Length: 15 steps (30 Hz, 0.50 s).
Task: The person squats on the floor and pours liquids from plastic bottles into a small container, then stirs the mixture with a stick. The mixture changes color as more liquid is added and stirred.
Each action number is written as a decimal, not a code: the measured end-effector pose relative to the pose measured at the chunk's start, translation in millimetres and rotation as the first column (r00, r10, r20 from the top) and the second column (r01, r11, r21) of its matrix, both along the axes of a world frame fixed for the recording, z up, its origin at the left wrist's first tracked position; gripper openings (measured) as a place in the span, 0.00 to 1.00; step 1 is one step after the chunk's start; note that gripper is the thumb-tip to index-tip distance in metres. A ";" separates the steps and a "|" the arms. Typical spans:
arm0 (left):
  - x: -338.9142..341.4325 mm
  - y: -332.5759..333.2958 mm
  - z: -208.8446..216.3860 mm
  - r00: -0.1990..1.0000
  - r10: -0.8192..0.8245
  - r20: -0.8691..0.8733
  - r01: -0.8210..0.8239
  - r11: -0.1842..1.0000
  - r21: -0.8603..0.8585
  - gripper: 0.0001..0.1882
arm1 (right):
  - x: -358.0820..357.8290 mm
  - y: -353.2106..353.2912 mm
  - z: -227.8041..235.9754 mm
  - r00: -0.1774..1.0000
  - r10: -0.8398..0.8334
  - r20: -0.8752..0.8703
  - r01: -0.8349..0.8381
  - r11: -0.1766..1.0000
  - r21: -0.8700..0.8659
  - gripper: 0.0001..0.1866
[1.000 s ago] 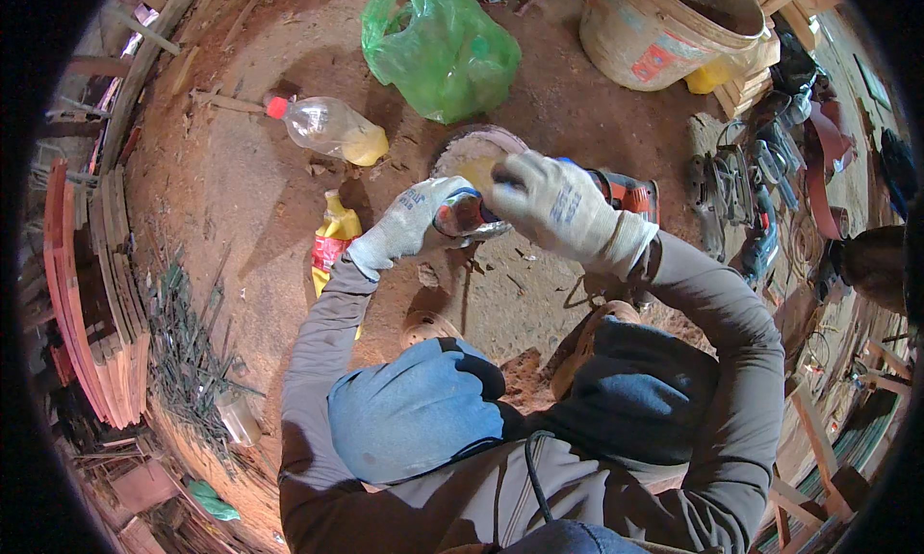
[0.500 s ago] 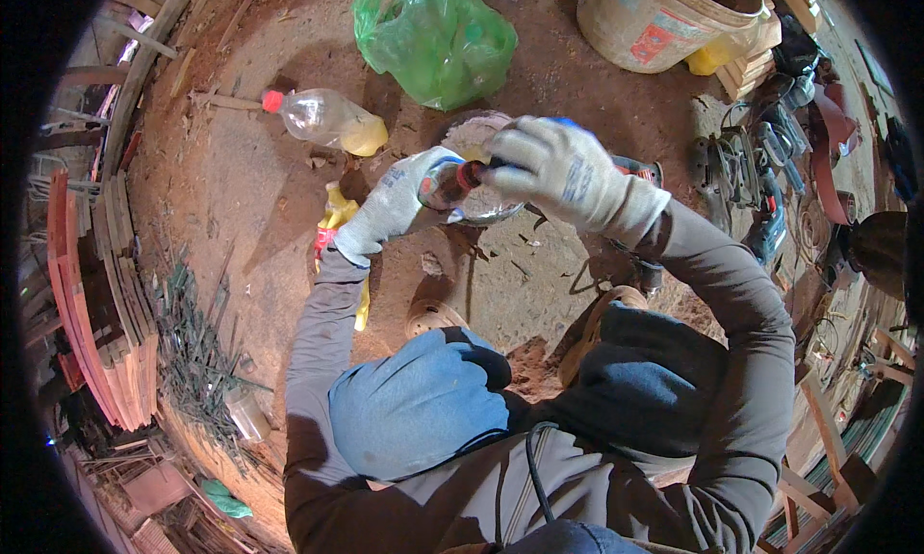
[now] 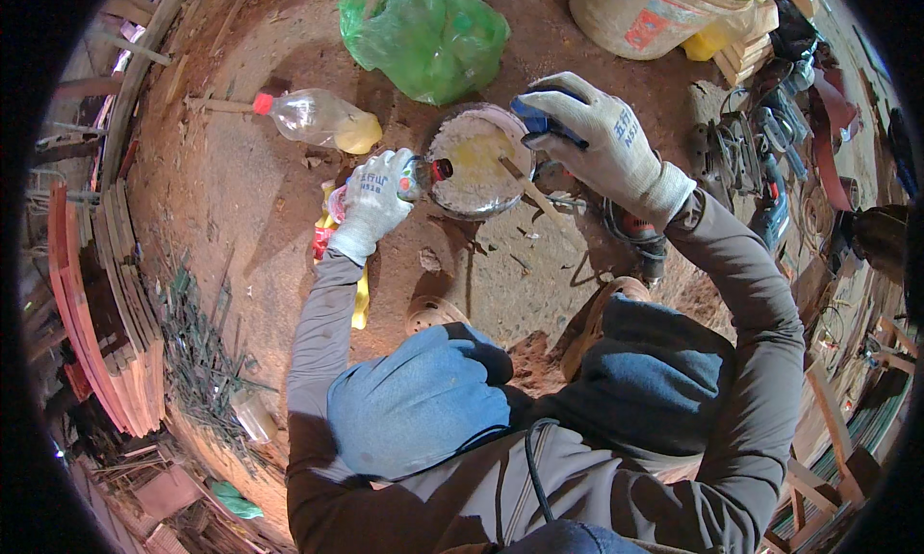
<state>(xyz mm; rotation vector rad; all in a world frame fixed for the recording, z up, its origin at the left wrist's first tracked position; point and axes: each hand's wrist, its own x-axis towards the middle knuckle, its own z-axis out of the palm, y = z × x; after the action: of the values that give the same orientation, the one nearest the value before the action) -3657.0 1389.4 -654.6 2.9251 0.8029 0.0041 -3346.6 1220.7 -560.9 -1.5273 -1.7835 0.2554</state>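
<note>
At the bottom of the frame the person crouches, blue-clad knees (image 3: 423,400) drawn up under grey sleeves that run up toward the middle of the picture.

Just above the knees, left of centre, the left hand (image 3: 373,200) in a pale knitted work glove is clenched around a small bottle (image 3: 423,174), holding it tipped on its side with its red neck pointing right, over the rim of the bowl. The bottle is mostly hidden by the fingers, so its contents cannot be told.

The round bowl (image 3: 478,159) sits on the dirt floor at upper centre. It is shallow and grey-rimmed, filled with a whitish, grainy mass with a yellow patch in the middle. A thin stick (image 3: 525,183) leans out of it toward the lower right.

To the right of the bowl, the right hand (image 3: 602,140), gloved the same way, hovers just over the rim with fingers curled around a small blue object (image 3: 539,121), possibly a cap, though the view is too blurred to be sure.

Under the left wrist a yellow and red wrapper (image 3: 332,236) lies on the ground. Farther up left, a clear plastic bottle (image 3: 313,119) with a red cap lies on its side, yellow liquid pooled in it. Beyond the bowl sits a crumpled green plastic bag (image 3: 428,34), and at the upper right a large pale bucket (image 3: 664,10).
</note>
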 end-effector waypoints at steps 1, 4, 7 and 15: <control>-1.0 0.9 -1.5 0.998 0.012 -0.056 -0.012 1.000 0.011 0.30 | 0.1 0.6 -0.9 1.000 0.000 -0.003 0.000 1.000 0.004 0.25; 7.3 1.5 -4.1 0.987 0.024 -0.156 -0.018 0.999 0.040 0.31 | 4.3 -2.1 -2.8 1.000 -0.007 -0.004 0.007 1.000 -0.012 0.25; 2.8 3.4 -6.5 0.985 0.026 -0.171 -0.014 0.997 0.071 0.31 | 3.3 -1.7 -6.3 1.000 -0.007 -0.010 0.007 1.000 -0.017 0.24; 6.5 6.6 -6.1 0.962 0.023 -0.270 0.001 0.996 0.088 0.27 | 4.7 -3.2 -10.3 1.000 -0.012 -0.008 0.012 0.998 -0.064 0.23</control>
<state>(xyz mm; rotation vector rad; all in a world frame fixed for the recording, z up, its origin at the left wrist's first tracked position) -3650.5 1396.0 -660.7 3.0446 0.8756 -0.3787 -3341.9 1217.5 -571.2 -1.5791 -1.7746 0.3148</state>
